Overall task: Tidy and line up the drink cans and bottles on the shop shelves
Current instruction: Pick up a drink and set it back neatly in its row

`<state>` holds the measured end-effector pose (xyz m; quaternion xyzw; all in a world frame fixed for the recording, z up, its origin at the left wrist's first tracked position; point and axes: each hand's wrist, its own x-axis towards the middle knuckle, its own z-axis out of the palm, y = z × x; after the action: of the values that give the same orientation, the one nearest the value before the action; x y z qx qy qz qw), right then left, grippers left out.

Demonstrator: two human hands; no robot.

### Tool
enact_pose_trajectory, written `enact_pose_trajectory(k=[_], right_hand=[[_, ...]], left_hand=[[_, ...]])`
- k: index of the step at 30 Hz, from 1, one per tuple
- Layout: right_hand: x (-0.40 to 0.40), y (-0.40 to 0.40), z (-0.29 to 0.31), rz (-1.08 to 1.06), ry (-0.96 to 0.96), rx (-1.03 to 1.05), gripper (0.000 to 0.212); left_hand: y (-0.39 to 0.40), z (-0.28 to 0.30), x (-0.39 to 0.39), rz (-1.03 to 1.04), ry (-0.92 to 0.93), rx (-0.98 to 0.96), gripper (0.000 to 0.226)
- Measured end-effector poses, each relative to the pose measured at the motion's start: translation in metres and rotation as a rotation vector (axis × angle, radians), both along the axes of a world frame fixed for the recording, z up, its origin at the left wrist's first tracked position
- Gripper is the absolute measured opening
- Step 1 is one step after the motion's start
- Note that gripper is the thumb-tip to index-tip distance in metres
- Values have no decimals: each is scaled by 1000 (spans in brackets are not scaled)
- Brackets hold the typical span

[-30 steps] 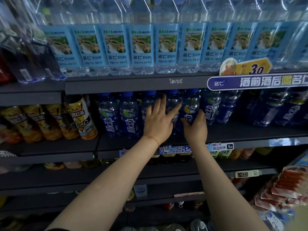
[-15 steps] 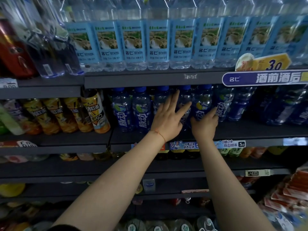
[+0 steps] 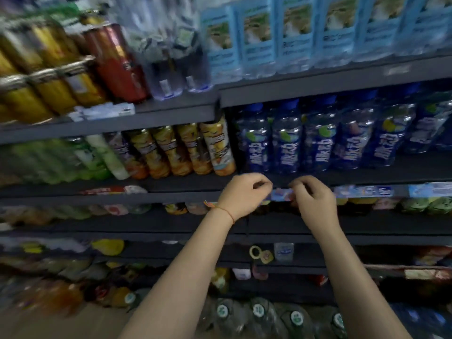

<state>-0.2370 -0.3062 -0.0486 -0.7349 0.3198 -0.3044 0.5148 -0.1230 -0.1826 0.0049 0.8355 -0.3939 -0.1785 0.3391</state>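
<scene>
Both hands have dropped away from the dark blue plastic drink bottles [image 3: 315, 140], which stand in a row on the grey metal shelf [image 3: 367, 171]. The left hand [image 3: 241, 195] and right hand [image 3: 314, 199], fingers curled, apparently pinch the small price label [image 3: 281, 194] on the shelf edge (blurred). That row looks finished.

Dark grey metal shelving [image 3: 318, 92] fills the whole view, tier on tier. A strip of tan floor [image 3: 97, 324] shows bottom left. The light is dim.
</scene>
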Motion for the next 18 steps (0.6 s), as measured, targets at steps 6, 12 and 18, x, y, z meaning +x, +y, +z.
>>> enact_pose_trajectory(k=[6, 12, 18], right_hand=[[64, 146, -3, 208, 87, 60, 21], [164, 364, 16, 425, 82, 294, 25], [250, 539, 18, 573, 144, 371, 24]], left_hand=[[166, -23, 52, 166, 266, -11, 23], [395, -27, 121, 472, 402, -320, 22], [576, -27, 172, 660, 398, -450, 24]])
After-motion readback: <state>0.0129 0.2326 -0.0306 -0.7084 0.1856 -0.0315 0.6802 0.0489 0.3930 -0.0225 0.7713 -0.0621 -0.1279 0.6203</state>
